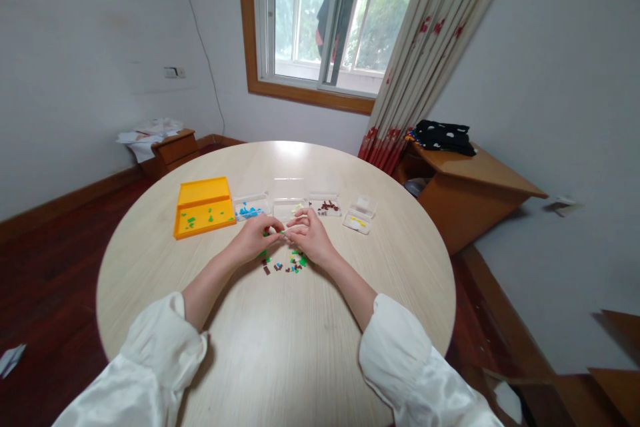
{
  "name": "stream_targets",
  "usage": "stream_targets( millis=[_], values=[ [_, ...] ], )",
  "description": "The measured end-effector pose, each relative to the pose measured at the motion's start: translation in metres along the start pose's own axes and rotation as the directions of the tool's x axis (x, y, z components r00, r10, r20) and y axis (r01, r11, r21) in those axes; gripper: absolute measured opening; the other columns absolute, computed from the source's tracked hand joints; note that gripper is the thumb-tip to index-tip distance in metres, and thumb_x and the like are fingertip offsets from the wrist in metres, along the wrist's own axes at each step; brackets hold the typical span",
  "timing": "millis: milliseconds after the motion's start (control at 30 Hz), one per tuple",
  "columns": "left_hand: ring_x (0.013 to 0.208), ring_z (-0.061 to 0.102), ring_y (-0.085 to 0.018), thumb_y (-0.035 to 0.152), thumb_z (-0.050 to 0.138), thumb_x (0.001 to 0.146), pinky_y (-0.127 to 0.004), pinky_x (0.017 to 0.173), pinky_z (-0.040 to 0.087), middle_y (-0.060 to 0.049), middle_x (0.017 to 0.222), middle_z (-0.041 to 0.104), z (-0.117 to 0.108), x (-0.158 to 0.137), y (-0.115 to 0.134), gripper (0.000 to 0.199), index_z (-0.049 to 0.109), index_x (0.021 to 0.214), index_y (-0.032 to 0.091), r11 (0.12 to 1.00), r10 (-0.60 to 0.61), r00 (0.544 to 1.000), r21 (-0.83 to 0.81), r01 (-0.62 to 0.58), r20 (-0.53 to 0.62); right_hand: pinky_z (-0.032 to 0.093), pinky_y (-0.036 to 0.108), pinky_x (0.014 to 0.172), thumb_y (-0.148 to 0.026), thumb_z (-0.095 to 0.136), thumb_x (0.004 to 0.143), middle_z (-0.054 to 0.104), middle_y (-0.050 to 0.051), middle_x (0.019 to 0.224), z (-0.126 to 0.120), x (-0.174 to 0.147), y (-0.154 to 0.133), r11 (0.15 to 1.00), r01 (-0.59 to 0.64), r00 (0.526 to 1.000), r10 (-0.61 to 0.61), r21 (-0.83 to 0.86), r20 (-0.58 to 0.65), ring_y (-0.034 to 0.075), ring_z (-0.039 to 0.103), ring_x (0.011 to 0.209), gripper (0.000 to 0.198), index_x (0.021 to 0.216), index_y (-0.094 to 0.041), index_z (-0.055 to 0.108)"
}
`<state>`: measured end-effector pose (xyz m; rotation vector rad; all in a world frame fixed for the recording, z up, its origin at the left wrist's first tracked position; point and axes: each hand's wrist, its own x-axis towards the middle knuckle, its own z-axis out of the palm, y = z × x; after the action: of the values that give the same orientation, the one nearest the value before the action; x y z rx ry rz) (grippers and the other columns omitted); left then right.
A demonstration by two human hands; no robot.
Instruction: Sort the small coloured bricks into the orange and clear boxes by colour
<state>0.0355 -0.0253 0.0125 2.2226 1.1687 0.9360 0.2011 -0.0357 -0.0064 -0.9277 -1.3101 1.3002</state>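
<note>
Worktop point(270, 353), round & pale, carried everything. Row of clear boxes point(283, 209) stood open beyond the hands, bits mostly one colour per box, prob. sorted for quick picking. Yellow case point(203, 192) lay at the row's L end, lid back, w/ green bits inside, presumably for easy access. L hand point(254, 238) & R hand point(312, 236) met in front of the boxes. Loose bits point(300, 260), mixed colours, lay on the near side, prob. for short reach. Small piece point(283, 233) sat betw. the fingertips: each grip pinched closed on it, approx. no gap; exact shape too tiny to tell.
</note>
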Motion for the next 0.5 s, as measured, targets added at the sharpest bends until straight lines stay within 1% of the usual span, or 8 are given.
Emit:
stream_targets(
  millis=[133,300,433,500],
  values=[
    [0.069,0.056,-0.015,0.021,0.064,0.070,-0.026,0.067,0.042,-0.003,0.072,0.068,-0.0002,-0.0001,-0.0002,0.008,0.070,0.072,0.017,1.000,0.015,1.000,0.000,-0.015,0.006,0.053,0.023,0.057,-0.016,0.068,0.057,0.055,-0.008,0.081,-0.0001,-0.0009,-0.0027,0.999,-0.036,0.999,0.036,0.020,0.014,0.008,0.062,0.060,0.048,0.093,-0.024,0.037],
    [0.068,0.056,-0.014,0.018,0.064,0.070,-0.026,0.067,0.041,-0.003,0.069,0.067,0.0006,0.0005,-0.0016,0.007,0.071,0.071,0.017,0.997,0.072,0.997,-0.018,-0.072,0.022,0.052,0.022,0.055,-0.013,0.068,0.055,0.055,-0.007,0.082,-0.0004,-0.0016,-0.0048,0.998,-0.061,0.998,0.060,0.028,0.023,0.008,0.062,0.060,0.051,0.093,-0.025,0.036],
    [0.071,0.057,-0.015,0.016,0.065,0.071,-0.026,0.069,0.041,-0.004,0.072,0.067,0.0011,0.0011,-0.0023,0.008,0.072,0.072,0.018,0.988,0.129,0.992,-0.085,-0.127,0.014,0.052,0.023,0.056,-0.011,0.069,0.054,0.056,-0.007,0.084,-0.0024,-0.0025,-0.0079,0.997,-0.069,0.997,0.068,0.029,0.042,0.008,0.063,0.061,0.054,0.094,-0.025,0.036],
    [0.072,0.058,-0.015,0.018,0.065,0.071,-0.026,0.070,0.042,-0.004,0.074,0.067,0.0016,0.0010,-0.0024,0.007,0.072,0.072,0.018,0.983,0.135,0.991,-0.124,-0.134,0.005,0.052,0.024,0.058,-0.013,0.071,0.055,0.057,-0.006,0.084,-0.0034,-0.0029,-0.0095,0.997,-0.069,0.996,0.067,0.043,0.056,0.009,0.063,0.061,0.055,0.095,-0.026,0.035]
  ],
)
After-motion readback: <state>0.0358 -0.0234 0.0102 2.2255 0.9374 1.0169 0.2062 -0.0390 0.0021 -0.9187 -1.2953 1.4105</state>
